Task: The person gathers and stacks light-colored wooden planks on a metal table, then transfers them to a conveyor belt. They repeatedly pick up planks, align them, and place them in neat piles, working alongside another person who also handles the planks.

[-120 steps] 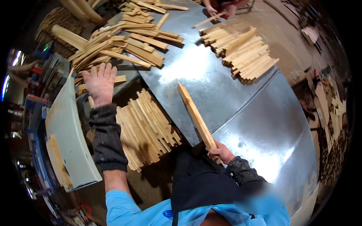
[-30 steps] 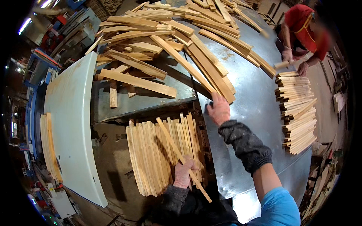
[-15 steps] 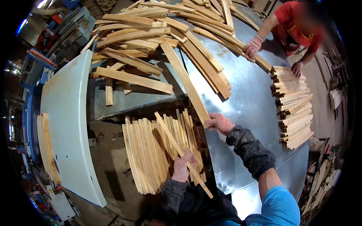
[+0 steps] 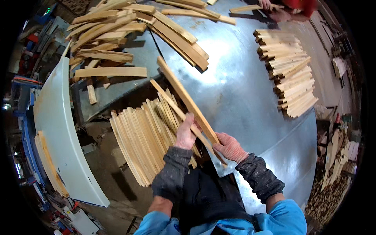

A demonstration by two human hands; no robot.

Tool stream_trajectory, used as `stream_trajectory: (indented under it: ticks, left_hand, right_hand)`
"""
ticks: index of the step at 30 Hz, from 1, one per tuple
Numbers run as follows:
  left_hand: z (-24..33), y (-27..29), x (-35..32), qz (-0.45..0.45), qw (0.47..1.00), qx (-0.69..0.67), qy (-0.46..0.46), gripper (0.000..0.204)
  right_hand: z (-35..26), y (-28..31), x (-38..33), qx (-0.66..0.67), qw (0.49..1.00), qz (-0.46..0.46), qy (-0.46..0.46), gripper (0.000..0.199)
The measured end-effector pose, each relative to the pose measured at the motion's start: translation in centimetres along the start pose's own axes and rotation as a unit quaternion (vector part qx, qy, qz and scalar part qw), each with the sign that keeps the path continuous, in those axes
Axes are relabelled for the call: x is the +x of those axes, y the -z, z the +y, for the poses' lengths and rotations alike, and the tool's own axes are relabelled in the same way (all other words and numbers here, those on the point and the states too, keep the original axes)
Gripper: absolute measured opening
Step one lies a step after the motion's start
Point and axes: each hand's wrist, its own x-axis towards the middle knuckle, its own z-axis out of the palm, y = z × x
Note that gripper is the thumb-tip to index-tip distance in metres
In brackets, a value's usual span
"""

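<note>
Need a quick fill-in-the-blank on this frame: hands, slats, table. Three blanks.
1. The right hand grips a long wooden ____ that slants up over the metal table.
2. The left hand holds a thinner strip above the ____ of slats at the table's edge.
3. The neat stack lies on the person's ____ side.

Missing words: slat; pile; right

Two gloved hands (image 4: 207, 141), four heaps of wooden slats (image 4: 145, 135)

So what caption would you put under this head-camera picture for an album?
Both hands grip wooden slats: right hand on a long slat, left hand on a thinner slat, above a stack of slats beside a metal table.
</note>
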Motion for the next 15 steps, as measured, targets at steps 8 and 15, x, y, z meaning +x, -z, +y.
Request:
stream_trajectory:
  ticks: [8, 15]
  left_hand:
    - [-5.1, -0.9, 0.6, 0.003, 0.997, -0.051, 0.049, 0.058]
    - [-7.0, -0.9, 0.0, -0.007, 0.998, -0.038, 0.054, 0.073]
  right_hand:
    - [3.4, -1.5, -7.8, 0.156, 0.986, 0.048, -0.045, 0.054]
    - [5.1, -1.2, -12.0, 0.216, 0.974, 0.047, -0.051, 0.053]
